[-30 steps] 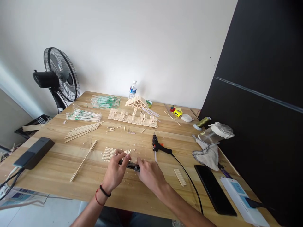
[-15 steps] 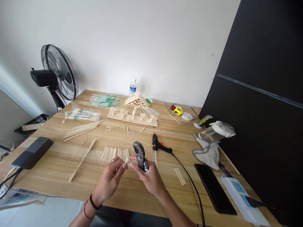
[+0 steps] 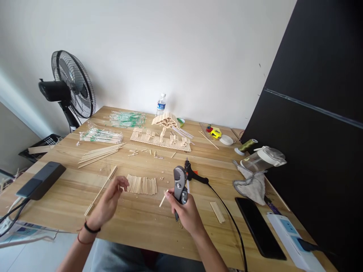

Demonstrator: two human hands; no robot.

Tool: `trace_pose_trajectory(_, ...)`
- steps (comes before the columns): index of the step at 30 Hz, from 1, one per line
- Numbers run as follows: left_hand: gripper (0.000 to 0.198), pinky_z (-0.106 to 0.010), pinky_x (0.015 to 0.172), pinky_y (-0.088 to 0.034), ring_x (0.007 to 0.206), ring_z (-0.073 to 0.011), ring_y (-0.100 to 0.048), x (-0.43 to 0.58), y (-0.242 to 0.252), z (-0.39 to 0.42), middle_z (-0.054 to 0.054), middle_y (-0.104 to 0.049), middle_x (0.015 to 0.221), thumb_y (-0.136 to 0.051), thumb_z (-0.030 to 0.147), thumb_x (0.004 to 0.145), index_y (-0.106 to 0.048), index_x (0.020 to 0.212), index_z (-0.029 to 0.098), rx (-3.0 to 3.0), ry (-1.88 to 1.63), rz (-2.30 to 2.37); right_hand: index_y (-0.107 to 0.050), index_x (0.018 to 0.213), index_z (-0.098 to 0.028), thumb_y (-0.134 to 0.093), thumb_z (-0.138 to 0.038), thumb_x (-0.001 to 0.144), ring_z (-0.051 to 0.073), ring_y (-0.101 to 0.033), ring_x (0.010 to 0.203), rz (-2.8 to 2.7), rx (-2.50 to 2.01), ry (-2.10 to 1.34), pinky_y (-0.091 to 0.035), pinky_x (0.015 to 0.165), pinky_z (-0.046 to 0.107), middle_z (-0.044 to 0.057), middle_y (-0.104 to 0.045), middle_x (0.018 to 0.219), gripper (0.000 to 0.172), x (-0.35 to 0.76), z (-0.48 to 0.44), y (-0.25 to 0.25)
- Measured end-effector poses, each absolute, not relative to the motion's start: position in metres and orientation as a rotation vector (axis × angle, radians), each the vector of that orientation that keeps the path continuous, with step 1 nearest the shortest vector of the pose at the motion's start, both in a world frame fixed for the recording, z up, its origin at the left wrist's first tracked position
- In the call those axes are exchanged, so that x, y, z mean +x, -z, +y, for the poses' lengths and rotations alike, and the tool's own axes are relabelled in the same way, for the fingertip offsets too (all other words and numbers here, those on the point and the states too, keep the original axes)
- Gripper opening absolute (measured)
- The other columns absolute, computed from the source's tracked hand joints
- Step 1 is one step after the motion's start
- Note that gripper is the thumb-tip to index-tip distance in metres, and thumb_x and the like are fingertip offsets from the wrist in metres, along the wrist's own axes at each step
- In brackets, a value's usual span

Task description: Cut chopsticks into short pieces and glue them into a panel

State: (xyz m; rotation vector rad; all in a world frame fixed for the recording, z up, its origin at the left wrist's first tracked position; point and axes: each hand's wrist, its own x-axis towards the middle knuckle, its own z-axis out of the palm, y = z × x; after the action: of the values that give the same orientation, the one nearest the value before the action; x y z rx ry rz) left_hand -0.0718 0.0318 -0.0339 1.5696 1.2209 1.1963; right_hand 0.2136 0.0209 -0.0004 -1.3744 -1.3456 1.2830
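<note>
My right hand [image 3: 184,211] is wrapped round grey pruning shears [image 3: 179,185], their head pointing up. Thumb and forefinger of that hand also pinch a short wooden stick [image 3: 163,199], slanting over the table. My left hand [image 3: 110,196] has lightly bent fingers, with nothing visible in them, beside the left end of a row of short wooden sticks [image 3: 141,184]. Left of this hand lies a long thin stick [image 3: 99,193] with short pieces bunched at both ends. Behind the row stands a wooden stick model [image 3: 161,140] with a roof-like top.
A black glue gun [image 3: 195,174] trails its cable toward the front edge. On the right are a phone [image 3: 259,226], a power strip [image 3: 295,241] and a cloth [image 3: 251,185]. Long sticks [image 3: 100,154] and bagged sticks [image 3: 100,135] lie at left; a water bottle [image 3: 160,105] stands behind.
My hands have parted. The left has moved left, away from the short stick, while the right has shifted slightly right with the shears and now holds the stick alone.
</note>
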Motion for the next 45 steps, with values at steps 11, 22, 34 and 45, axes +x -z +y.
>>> trace_pose_trajectory(11, 0.029, -0.048, 0.100, -0.060, 0.117, -0.0294, -0.075, -0.090, 0.047, 0.092, -0.012, -0.075, 0.116, -0.061, 0.045, 0.095, -0.057, 0.112, 0.022, 1.576, -1.077, 1.326, -0.069, 0.084, -0.019, -0.069, -0.080, 0.081, 0.017, -0.051, 0.048, -1.300, -1.485, -1.242, -0.046, 0.052, 0.029, -0.004, -0.052, 0.051, 0.061, 0.224, 0.013, 0.009)
trace_pose_trajectory(22, 0.040, -0.049, 0.108, -0.056, 0.118, -0.0295, -0.072, -0.115, 0.039, 0.075, -0.012, -0.071, 0.130, -0.064, 0.039, 0.094, -0.064, 0.131, 0.023, 1.793, -0.897, 1.384, -0.069, 0.086, -0.019, -0.065, -0.058, 0.088, 0.016, -0.048, 0.048, -1.426, -1.616, -1.164, -0.040, 0.049, 0.028, -0.004, -0.051, 0.054, 0.039, 0.232, 0.036, 0.015)
trace_pose_trajectory(34, 0.067, -0.040, 0.096, -0.061, 0.106, -0.0275, -0.073, -0.133, 0.017, 0.082, -0.007, -0.077, 0.121, -0.072, 0.020, 0.076, -0.067, 0.142, 0.029, 1.947, -0.648, 1.259, -0.068, 0.073, -0.020, -0.068, -0.026, 0.089, 0.016, -0.060, 0.044, -1.668, -1.743, -1.146, -0.043, 0.049, 0.024, 0.000, -0.071, 0.061, 0.017, 0.218, 0.087, 0.007)
trace_pose_trajectory(45, 0.061, -0.037, 0.090, -0.059, 0.099, -0.0270, -0.075, -0.127, 0.015, 0.087, -0.005, -0.080, 0.108, -0.070, 0.019, 0.072, -0.074, 0.133, 0.028, 1.963, -0.600, 1.291, -0.072, 0.075, -0.020, -0.068, -0.016, 0.092, 0.016, -0.065, 0.051, -1.736, -1.772, -1.132, -0.043, 0.056, 0.024, 0.005, -0.080, 0.075, 0.018, 0.197, 0.096, 0.010)
